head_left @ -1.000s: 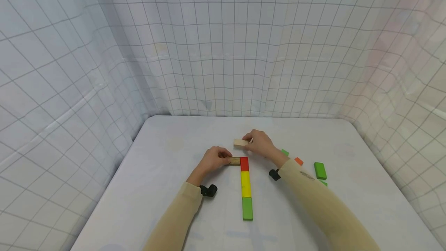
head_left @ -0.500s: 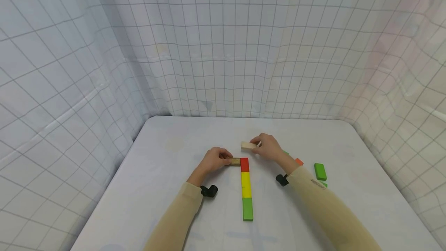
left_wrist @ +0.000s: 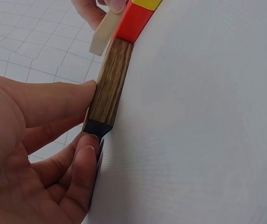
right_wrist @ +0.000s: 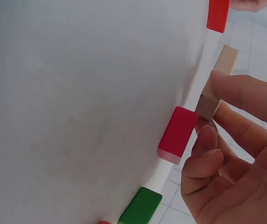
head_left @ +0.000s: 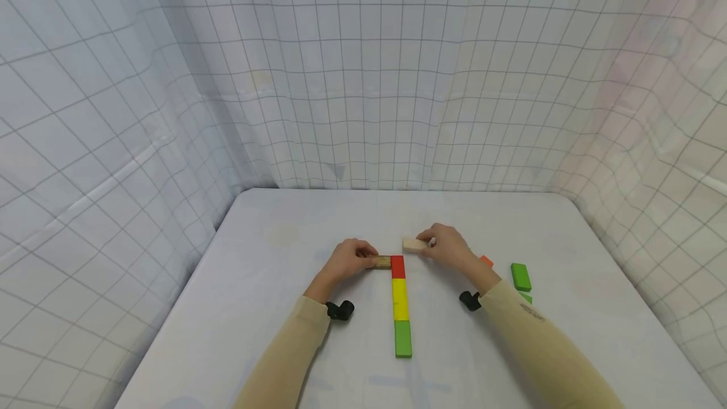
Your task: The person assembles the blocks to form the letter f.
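Observation:
In the head view my left hand [head_left: 348,259] pinches a brown wooden block [head_left: 384,262] lying flat on the table. One end of it meets a red block [head_left: 397,267], which heads a straight row with a yellow block [head_left: 400,300] and a green block [head_left: 403,339]. The left wrist view shows thumb and fingers at the dark far end of the brown block [left_wrist: 107,88]. My right hand [head_left: 449,248] holds a pale wooden block [head_left: 413,245] between thumb and fingers, beyond the red block and slightly right of it. Below that block in the right wrist view lies a crimson block [right_wrist: 177,135].
On the right side of the table [head_left: 596,308] lie an orange block [head_left: 486,261], a green block [head_left: 520,276] and another green block [head_left: 526,298], partly behind the right sleeve. Gridded white curtains [head_left: 363,81] surround the table at the back and sides.
My right hand has moved to the right and a little nearer, carrying the pale block with it. The left hand and the brown block have stayed in place.

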Motion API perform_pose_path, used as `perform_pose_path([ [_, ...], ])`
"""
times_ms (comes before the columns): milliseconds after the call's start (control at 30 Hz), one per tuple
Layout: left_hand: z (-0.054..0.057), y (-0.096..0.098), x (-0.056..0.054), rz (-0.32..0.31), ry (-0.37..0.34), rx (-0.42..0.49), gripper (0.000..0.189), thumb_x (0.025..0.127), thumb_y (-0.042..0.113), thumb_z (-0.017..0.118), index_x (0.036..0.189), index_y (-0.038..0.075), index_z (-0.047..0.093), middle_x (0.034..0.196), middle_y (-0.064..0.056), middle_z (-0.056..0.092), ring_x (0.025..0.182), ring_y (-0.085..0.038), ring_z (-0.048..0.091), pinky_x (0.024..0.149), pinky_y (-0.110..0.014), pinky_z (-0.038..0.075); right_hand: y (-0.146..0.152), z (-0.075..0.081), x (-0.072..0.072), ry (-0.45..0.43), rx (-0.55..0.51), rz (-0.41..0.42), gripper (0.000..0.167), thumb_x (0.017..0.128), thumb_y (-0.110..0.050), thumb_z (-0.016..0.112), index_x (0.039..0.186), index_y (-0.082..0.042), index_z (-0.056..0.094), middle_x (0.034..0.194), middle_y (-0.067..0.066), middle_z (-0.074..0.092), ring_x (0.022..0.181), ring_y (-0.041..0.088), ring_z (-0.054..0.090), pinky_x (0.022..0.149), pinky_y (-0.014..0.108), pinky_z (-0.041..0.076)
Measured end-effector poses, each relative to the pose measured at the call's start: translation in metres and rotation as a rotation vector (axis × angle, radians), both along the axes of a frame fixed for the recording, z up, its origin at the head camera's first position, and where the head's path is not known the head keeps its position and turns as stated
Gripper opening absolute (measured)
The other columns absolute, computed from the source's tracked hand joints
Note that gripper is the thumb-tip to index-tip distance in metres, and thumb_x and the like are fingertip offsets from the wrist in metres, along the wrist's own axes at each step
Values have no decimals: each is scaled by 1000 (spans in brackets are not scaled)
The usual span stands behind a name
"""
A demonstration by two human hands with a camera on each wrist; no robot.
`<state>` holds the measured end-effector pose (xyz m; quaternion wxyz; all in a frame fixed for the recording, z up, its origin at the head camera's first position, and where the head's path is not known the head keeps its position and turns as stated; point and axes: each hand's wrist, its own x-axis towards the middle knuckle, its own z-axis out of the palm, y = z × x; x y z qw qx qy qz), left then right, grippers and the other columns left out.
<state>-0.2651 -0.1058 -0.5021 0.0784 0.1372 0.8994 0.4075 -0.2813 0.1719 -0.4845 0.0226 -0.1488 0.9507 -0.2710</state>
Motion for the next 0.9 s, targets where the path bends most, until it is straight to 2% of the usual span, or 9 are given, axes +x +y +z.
perform_pose_path([
  [267,-1,-1,0,-9,8,17,10,90,17,76,100,15,78,87,1,62,80,-18,54,71,-31,47,5,-3,9,-11,31,0,30,85,-17,80,114,-13,77,98,1,62,86,20,54,77,34,49],
  [567,0,-1,2,-16,11,22,10,91,17,75,101,14,77,88,1,63,79,-18,55,71,-31,48,6,-3,17,28,67,42,30,83,-16,82,113,-12,77,95,-1,61,80,17,52,71,32,45],
  [900,4,0,4,-13,9,17,11,91,17,75,101,14,77,87,1,62,80,-18,54,72,-31,46,4,-3,21,0,98,54,33,83,-17,84,115,-12,77,93,-2,60,78,16,52,68,31,43],
])
